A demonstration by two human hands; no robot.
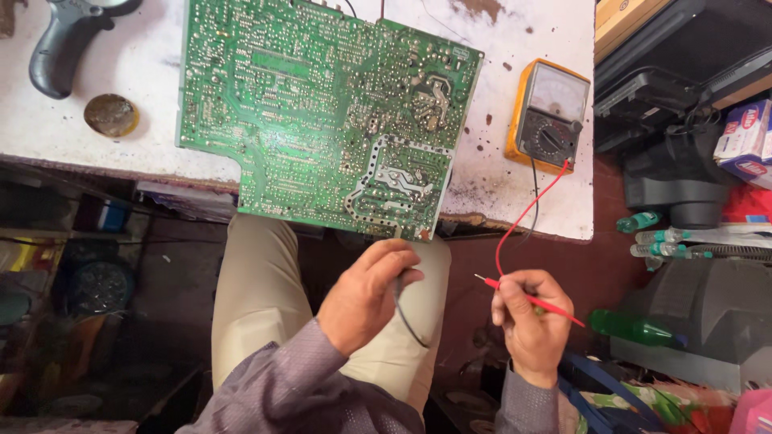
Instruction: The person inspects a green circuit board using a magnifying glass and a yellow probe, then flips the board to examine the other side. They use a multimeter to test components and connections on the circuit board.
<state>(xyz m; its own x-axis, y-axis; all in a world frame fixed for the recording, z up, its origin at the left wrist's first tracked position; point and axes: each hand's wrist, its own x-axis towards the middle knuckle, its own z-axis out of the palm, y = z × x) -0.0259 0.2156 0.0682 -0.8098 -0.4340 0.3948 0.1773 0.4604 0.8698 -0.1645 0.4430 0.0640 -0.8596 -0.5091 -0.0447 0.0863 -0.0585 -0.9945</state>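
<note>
A: What is the left hand (366, 293) doing?

B: Its fingers are curled in, pinching a black probe (399, 288) with a thin black wire hanging down. The tip points up at the bottom edge of the big green circuit board (322, 112), just above that hand. I cannot tell if the tip touches the board.

A: And the right hand (529, 317)?

B: It pinches a red probe (531, 299) between thumb and fingers. The metal tip sticks out to the left, into the gap between the two hands.

A: Where does the red wire (523, 217) go?

B: Up from the right hand to a yellow meter (548, 116) with a dial, on the white table (498, 48).

A: Any pots or boxes?

B: A small round tin (111, 114) sits far up and left of the left hand. It looks brown inside; I cannot tell what is in it. Plastic bottles (635, 328) lie right of the right hand.
</note>
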